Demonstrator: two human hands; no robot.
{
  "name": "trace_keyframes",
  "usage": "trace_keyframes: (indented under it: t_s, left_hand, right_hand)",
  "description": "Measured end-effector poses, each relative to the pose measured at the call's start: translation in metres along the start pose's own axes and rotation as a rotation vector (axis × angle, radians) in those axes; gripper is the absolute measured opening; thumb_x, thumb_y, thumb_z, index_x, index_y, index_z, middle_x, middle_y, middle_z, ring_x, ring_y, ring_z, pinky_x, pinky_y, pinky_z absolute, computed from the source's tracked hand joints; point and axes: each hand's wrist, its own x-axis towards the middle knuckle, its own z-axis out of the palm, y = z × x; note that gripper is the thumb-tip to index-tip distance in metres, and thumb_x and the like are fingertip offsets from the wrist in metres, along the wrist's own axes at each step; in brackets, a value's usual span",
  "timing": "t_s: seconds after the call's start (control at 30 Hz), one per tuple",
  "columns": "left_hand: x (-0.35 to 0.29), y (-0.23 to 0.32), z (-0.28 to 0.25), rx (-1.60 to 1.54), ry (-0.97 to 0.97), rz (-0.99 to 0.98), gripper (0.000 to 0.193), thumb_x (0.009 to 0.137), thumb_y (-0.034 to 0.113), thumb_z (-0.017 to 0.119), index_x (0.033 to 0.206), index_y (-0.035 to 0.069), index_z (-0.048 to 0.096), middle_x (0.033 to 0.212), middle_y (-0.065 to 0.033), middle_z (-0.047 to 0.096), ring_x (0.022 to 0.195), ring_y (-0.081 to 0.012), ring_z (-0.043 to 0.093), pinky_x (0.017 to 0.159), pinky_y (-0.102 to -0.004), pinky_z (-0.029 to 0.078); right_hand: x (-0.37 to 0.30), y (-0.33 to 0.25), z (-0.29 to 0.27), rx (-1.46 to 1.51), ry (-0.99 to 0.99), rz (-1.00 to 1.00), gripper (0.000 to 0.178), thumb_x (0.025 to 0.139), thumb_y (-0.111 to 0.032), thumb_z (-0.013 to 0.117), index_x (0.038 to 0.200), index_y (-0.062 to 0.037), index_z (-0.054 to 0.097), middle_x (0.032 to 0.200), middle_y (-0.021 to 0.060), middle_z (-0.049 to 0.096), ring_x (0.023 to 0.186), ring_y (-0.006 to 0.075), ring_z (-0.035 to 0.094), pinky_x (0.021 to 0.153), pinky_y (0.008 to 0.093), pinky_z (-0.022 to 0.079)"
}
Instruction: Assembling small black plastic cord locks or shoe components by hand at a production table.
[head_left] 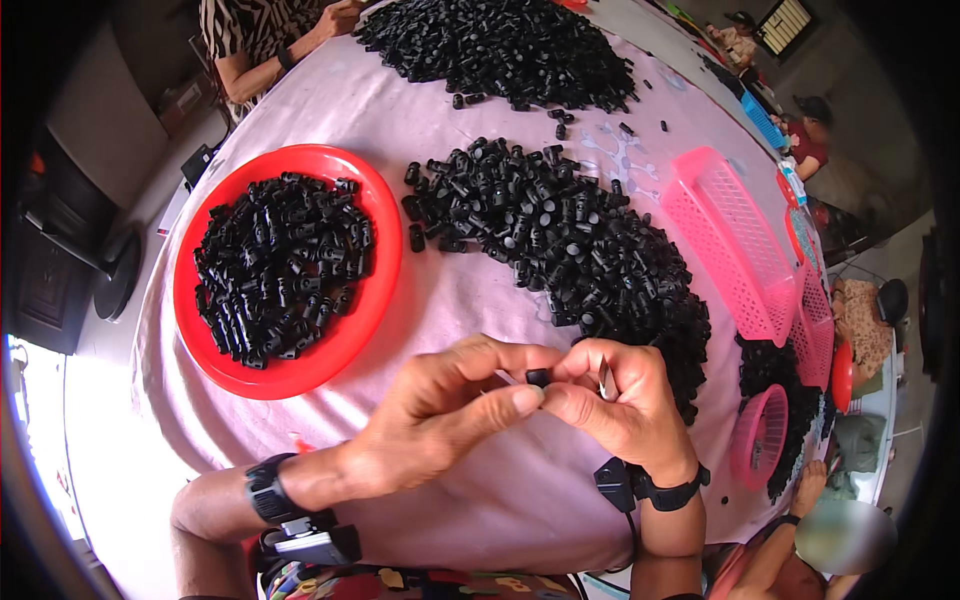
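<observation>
In front of me, a small black cylindrical plastic part [538,378] sits between both sets of fingertips. My left hand [430,415] is closed, pinching it between thumb and index finger. My right hand [625,405] meets it from the other side, thumb and index finger also closed at the part. A small pointed metal blade [606,380] sticks out among the right fingers; its other end is hidden. Beyond my hands lies a curved heap of similar black parts [570,235]. To the left, a round red tray [385,270] holds many more.
A larger black heap [500,50] covers the far part of the pink cloth [450,300]. Pink plastic baskets [725,240] stand at right, near another black pile [775,370]. One person's arm [260,75] is at far left; other people sit along the right side.
</observation>
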Motion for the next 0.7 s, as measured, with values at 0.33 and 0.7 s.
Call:
trace_keyframes:
  t_s: [0.33, 0.7]
  left_hand:
    - [0.003, -0.025, -0.023, -0.501, 0.032, -0.352, 0.034, 0.095, 0.018, 0.059, 0.127, 0.006, 0.058, 0.108, -0.0025, 0.065, 0.095, -0.0082, 0.059, 0.086, -0.0256, 0.049]
    - [0.003, -0.032, -0.032, -0.638, -0.072, -0.341, 0.034, 0.096, 0.020, 0.056, 0.125, 0.002, 0.057, 0.107, -0.0025, 0.062, 0.100, -0.0101, 0.058, 0.093, -0.0288, 0.046]
  right_hand:
    - [0.004, 0.003, 0.024, -0.049, 0.047, -0.052, 0.023, 0.079, -0.013, 0.078, 0.086, -0.0002, 0.061, 0.070, 0.0050, 0.067, 0.060, 0.0050, 0.061, 0.054, 0.0211, 0.048]
    - [0.005, -0.002, 0.027, -0.365, 0.096, -0.200, 0.032, 0.070, -0.015, 0.085, 0.083, -0.0020, 0.059, 0.073, 0.0062, 0.065, 0.057, 0.0112, 0.064, 0.048, 0.0246, 0.050]
